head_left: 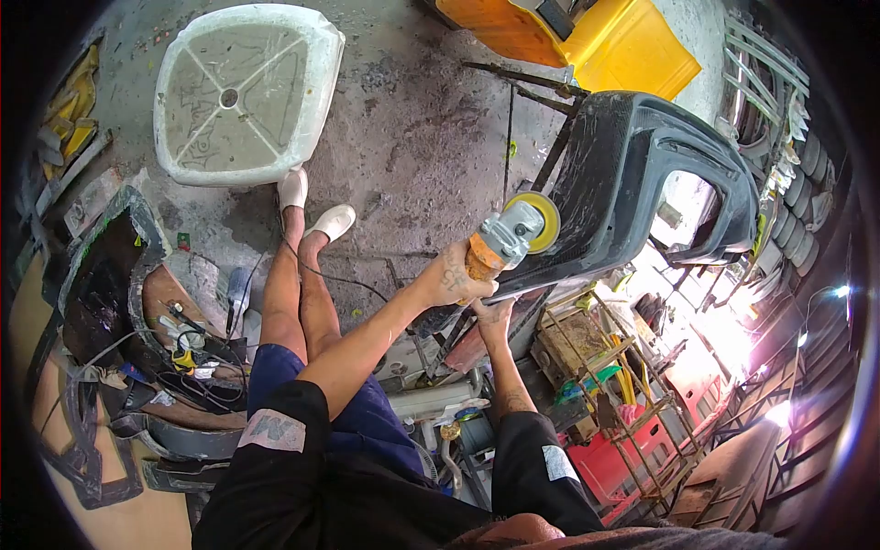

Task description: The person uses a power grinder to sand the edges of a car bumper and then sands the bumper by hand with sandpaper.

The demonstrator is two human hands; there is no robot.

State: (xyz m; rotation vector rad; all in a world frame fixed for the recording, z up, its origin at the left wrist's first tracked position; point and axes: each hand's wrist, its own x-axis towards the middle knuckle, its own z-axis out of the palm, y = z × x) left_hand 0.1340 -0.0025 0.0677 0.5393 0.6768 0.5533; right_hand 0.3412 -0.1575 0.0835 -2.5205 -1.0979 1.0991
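My left hand [447, 278] is wrapped round the orange body of an angle grinder [507, 236]. A yellow disc [544, 223] on the tool's head lies at the near left surface of a large black moulded panel [605, 183]; contact cannot be told. That panel has a curved shape and a wide cut-out. Just below the grinder, my right hand [496, 314] grips the panel's lower edge, with most of its fingers hidden. A dark cord [344, 282] runs past my legs towards the grinder.
Metal bars [550, 156] stand under the panel. A white plastic stool [243, 92] is by my feet, and a yellow moulded part [632, 50] lies beyond. Black shells [105, 284] and tools are piled on the left. A wire rack [632, 403] and a red plastic piece [610, 467] lie at right.
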